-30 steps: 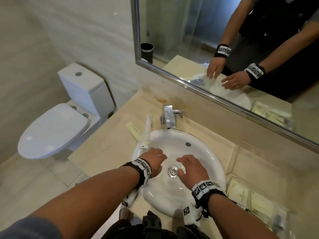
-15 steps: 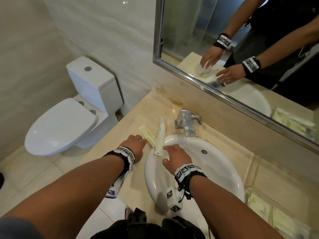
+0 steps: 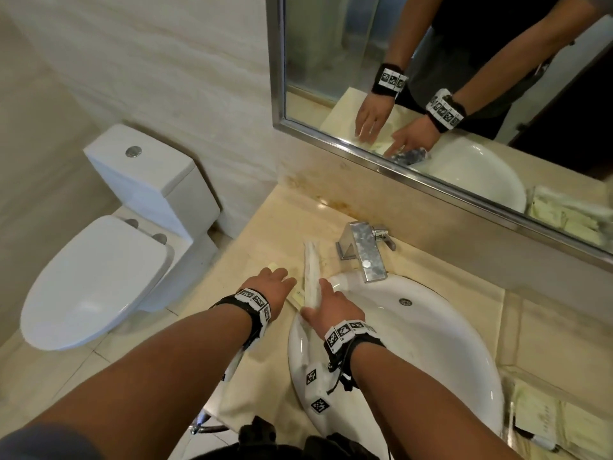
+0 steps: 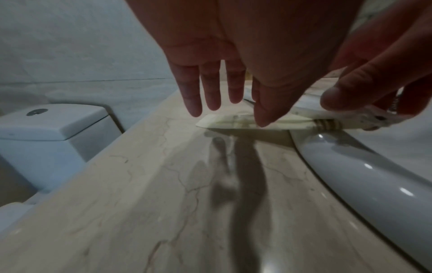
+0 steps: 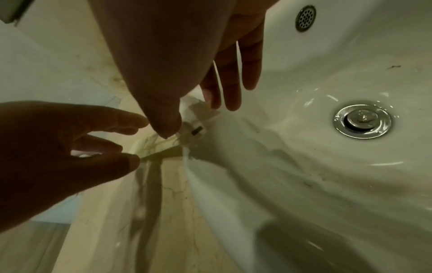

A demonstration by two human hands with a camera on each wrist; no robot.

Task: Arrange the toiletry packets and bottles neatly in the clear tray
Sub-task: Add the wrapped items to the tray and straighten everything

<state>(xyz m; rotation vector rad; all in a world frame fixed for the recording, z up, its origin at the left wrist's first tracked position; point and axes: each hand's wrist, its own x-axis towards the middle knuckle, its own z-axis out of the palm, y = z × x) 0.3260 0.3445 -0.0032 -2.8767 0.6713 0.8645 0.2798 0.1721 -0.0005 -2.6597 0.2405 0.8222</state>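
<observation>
A long white packet (image 3: 312, 270) lies across the basin rim, left of the tap. A flat pale yellow packet (image 3: 297, 295) lies on the counter beside it. My left hand (image 3: 282, 281) hovers over the yellow packet (image 4: 231, 122) with straight fingers (image 4: 194, 103) and holds nothing. My right hand (image 3: 318, 297) is down on the near end of the white packet (image 5: 190, 110): the thumb tip touches it and the straight fingers (image 5: 231, 88) lie on its other side. The clear tray (image 3: 510, 423), with several pale packets lying flat in it, sits at the counter's far right.
A white basin (image 3: 431, 330) fills the middle of the beige stone counter (image 3: 265, 234), with a chrome tap (image 3: 365, 252) behind it. A toilet (image 3: 99, 280) stands past the counter's left edge. A mirror (image 3: 331, 54) hangs above and reflects both hands.
Both hands have left the basin bowl and moved left and forward to the two packets. The view has swung left, which pushes the tray to the frame's lower right corner.
</observation>
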